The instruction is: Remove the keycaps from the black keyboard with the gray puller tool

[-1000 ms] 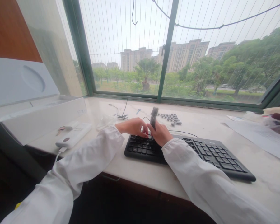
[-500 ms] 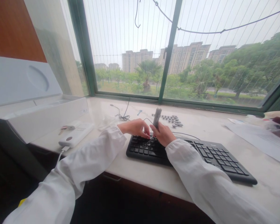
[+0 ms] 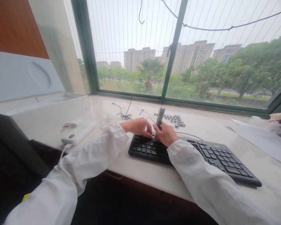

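A black keyboard (image 3: 217, 159) lies on the white counter, and some of its key places look bare of caps. My right hand (image 3: 166, 133) is closed around a short grey stick-like tool (image 3: 160, 117). The tool's upper end points up, and its lower end is hidden by my fingers over the keys. My left hand (image 3: 140, 127) is bent over the upper left keys, its thumb and fingers drawn together at the keyboard. Whatever is between them is too small to make out. Behind my right hand, several loose keycaps (image 3: 178, 120) lie in rows.
A coiled black cable (image 3: 125, 116) and a small blue item (image 3: 141, 111) lie toward the window. On the left are a white box (image 3: 53, 115), a white power bank (image 3: 78, 134) with a cable, and keys (image 3: 66, 125). Papers (image 3: 264, 140) lie at the right.
The view has shifted slightly. My right hand has brought the tool's lower end down close to the keys by my left fingertips. My left hand stays at the same keys.
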A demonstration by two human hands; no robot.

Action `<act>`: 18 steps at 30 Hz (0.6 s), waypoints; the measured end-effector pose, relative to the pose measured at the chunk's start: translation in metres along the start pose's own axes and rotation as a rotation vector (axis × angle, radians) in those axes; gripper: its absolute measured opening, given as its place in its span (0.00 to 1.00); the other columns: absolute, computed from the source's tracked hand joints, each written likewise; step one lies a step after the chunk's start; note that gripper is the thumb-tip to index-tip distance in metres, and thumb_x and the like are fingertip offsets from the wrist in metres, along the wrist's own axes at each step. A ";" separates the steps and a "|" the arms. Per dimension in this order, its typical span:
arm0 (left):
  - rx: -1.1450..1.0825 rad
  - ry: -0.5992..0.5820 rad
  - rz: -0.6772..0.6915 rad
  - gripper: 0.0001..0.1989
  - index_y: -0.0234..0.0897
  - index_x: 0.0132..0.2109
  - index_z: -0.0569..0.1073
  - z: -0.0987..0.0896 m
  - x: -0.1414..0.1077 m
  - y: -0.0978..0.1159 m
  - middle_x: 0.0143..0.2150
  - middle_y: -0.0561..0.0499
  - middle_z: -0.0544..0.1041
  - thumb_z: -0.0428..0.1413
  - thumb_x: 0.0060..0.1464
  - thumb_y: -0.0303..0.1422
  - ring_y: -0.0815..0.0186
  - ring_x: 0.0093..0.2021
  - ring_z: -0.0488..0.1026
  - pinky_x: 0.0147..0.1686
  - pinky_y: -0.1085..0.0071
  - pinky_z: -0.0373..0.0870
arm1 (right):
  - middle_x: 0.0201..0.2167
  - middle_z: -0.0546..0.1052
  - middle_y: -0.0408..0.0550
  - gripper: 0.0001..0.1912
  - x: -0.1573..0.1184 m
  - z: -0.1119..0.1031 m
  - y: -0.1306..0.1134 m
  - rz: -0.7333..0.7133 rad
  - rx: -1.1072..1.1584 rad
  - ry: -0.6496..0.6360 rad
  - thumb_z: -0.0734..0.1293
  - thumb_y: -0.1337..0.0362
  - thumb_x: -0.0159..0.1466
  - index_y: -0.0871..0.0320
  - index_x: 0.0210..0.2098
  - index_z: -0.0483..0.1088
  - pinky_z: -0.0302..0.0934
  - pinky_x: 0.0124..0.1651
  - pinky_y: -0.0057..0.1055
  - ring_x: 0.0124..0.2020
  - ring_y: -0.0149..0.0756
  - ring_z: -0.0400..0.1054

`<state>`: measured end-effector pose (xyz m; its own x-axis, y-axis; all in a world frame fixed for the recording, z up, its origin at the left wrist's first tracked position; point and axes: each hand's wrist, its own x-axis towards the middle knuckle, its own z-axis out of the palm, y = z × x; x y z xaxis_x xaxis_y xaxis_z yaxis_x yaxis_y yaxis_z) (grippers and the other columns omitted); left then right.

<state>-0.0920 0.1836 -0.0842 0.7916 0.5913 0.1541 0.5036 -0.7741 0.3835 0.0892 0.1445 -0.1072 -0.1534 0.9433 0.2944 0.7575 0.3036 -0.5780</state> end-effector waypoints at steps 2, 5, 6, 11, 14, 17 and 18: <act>-0.004 -0.003 0.015 0.11 0.39 0.37 0.81 -0.001 0.000 0.001 0.29 0.54 0.78 0.63 0.47 0.39 0.73 0.26 0.70 0.29 0.78 0.62 | 0.18 0.72 0.41 0.14 -0.003 0.002 -0.002 -0.045 -0.002 -0.011 0.56 0.54 0.67 0.55 0.37 0.67 0.56 0.30 0.28 0.22 0.34 0.67; -0.015 0.004 0.029 0.12 0.40 0.39 0.81 -0.002 -0.001 0.003 0.28 0.55 0.77 0.63 0.47 0.38 0.75 0.26 0.69 0.30 0.78 0.62 | 0.22 0.74 0.41 0.16 -0.006 0.003 -0.006 -0.128 -0.021 -0.021 0.56 0.51 0.67 0.54 0.39 0.67 0.56 0.32 0.27 0.25 0.34 0.68; -0.016 0.006 0.019 0.12 0.39 0.39 0.81 -0.002 -0.001 0.003 0.28 0.55 0.77 0.63 0.47 0.38 0.75 0.25 0.68 0.30 0.78 0.62 | 0.23 0.74 0.42 0.16 -0.006 0.003 -0.006 -0.129 -0.027 -0.022 0.56 0.51 0.67 0.54 0.39 0.67 0.56 0.32 0.27 0.26 0.34 0.69; -0.041 -0.019 -0.042 0.14 0.37 0.38 0.81 -0.001 -0.001 0.002 0.29 0.53 0.78 0.62 0.47 0.41 0.74 0.25 0.68 0.28 0.78 0.62 | 0.20 0.73 0.40 0.12 -0.002 0.001 -0.003 -0.060 0.072 -0.044 0.57 0.54 0.67 0.55 0.36 0.66 0.57 0.32 0.27 0.23 0.33 0.68; -0.048 -0.011 -0.035 0.13 0.37 0.36 0.81 0.000 -0.001 0.000 0.30 0.52 0.78 0.62 0.47 0.41 0.73 0.26 0.69 0.28 0.79 0.62 | 0.17 0.72 0.40 0.12 0.001 0.001 -0.001 0.025 0.173 -0.079 0.57 0.56 0.66 0.55 0.35 0.65 0.59 0.31 0.27 0.20 0.32 0.67; -0.036 -0.008 -0.026 0.13 0.37 0.36 0.81 0.000 -0.001 -0.002 0.28 0.53 0.78 0.62 0.47 0.42 0.74 0.25 0.69 0.27 0.79 0.62 | 0.17 0.73 0.41 0.13 0.003 0.001 0.002 0.103 0.253 -0.108 0.56 0.55 0.67 0.57 0.36 0.66 0.60 0.28 0.27 0.17 0.31 0.66; -0.032 -0.011 -0.024 0.13 0.37 0.36 0.80 -0.001 -0.001 -0.002 0.28 0.53 0.78 0.62 0.47 0.42 0.74 0.25 0.69 0.27 0.79 0.62 | 0.18 0.73 0.42 0.13 0.003 0.002 0.002 0.117 0.262 -0.105 0.56 0.55 0.67 0.57 0.36 0.66 0.60 0.28 0.28 0.17 0.31 0.66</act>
<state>-0.0944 0.1845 -0.0848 0.7836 0.6066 0.1343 0.5112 -0.7524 0.4155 0.0893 0.1486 -0.1086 -0.1496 0.9785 0.1423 0.5865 0.2037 -0.7839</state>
